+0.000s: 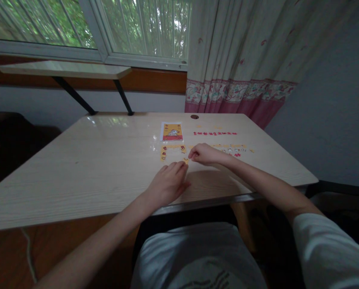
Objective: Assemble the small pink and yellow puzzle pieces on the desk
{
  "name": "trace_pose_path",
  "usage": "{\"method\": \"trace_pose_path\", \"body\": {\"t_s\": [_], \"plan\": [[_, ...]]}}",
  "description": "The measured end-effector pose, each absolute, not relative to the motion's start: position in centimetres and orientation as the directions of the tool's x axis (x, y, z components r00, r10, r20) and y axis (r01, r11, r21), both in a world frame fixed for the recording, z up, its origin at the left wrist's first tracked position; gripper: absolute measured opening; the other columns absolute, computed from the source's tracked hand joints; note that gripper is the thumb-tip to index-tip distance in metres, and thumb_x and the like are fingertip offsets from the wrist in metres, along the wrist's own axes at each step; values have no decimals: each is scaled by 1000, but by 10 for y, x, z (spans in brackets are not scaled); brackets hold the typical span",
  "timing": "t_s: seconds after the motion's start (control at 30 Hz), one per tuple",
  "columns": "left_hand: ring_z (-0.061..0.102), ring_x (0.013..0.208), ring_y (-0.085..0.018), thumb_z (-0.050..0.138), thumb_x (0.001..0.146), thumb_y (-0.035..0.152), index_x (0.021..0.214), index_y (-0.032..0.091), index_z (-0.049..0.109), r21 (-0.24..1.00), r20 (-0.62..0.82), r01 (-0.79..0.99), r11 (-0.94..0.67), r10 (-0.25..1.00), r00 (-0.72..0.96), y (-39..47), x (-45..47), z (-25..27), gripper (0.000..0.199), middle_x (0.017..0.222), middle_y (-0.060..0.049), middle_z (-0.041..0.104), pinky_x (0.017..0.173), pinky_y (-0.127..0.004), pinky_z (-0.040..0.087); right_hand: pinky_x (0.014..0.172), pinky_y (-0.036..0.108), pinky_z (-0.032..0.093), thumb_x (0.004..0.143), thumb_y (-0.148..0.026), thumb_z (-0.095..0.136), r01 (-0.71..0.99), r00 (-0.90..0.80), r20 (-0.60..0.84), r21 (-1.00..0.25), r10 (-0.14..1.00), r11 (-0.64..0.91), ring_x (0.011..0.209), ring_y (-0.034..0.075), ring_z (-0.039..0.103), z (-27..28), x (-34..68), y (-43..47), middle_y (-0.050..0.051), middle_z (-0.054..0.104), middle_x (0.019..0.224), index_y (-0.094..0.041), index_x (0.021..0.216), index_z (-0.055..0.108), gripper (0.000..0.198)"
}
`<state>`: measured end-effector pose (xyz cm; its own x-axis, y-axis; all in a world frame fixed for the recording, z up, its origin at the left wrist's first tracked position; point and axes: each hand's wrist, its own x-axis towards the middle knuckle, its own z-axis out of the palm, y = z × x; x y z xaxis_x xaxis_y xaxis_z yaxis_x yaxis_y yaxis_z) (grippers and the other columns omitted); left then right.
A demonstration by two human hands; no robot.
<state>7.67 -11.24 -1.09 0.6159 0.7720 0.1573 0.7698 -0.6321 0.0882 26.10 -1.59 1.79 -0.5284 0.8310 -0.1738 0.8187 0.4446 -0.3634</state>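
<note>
A partly joined jigsaw puzzle (pixel 164 149), yellow with red and dark marks, lies on the table as a frame-like shape. My left hand (pixel 169 181) rests at its lower right end, fingertips touching the yellow pieces, thumb apart from the fingers. My right hand (pixel 205 154) comes in from the right with thumb and fingers pinched at the puzzle's right edge; a yellow puzzle piece (pixel 186 159) shows by the fingertips. What the pinch covers is mostly hidden. Above the puzzle lies a picture card (pixel 172 132) with a white animal on yellow and red.
Rows of loose puzzle pieces lie to the right: a red row (pixel 215 133), yellow ones (pixel 239 146) and white ones (pixel 235 150), partly behind my right arm. A raised shelf (pixel 65 69) stands at the back left of the table (pixel 107 172). A curtain (pixel 227 60) hangs behind.
</note>
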Motion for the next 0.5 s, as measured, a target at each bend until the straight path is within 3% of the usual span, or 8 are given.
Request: {"method": "trace_pose_path", "body": {"t_s": [0.1, 0.3, 0.4, 0.5], "plan": [[38, 133, -29, 46, 93, 35, 137, 8, 39, 97, 146, 812, -576, 815, 561, -119, 85, -24, 52, 146, -20, 40, 103, -43, 38, 75, 21, 44, 81, -7, 53, 824, -529, -159, -331, 833, 460, 88, 17, 67, 15, 258, -18, 10, 74, 98, -12, 100, 74, 29], [33, 138, -29, 41, 95, 36, 140, 6, 35, 143, 47, 855, -498, 866, 497, -120, 94, -32, 55, 150, -20, 34, 109, -50, 31, 85, 24, 43, 86, -10, 49, 834, -537, -129, -232, 833, 501, 99, 20, 65, 10, 254, -27, 13, 73, 103, -12, 101, 74, 29], [35, 138, -28, 40, 95, 35, 140, 8, 36, 152, 56, 855, -495, 868, 493, -121, 94, -31, 53, 150, -20, 35, 109, -51, 32, 82, 22, 43, 84, -10, 50, 841, -513, -129, -275, 849, 466, 97, 19, 65, 10, 254, -28, 12, 73, 101, -11, 100, 73, 28], [36, 137, -28, 40, 95, 35, 140, 9, 37, 147, 72, 855, -498, 867, 493, -121, 93, -34, 52, 150, -19, 35, 109, -50, 32, 69, 20, 43, 82, -13, 53, 830, -493, -167, -385, 854, 404, 81, 16, 66, 9, 256, -23, 10, 74, 87, -10, 93, 74, 24]]}}
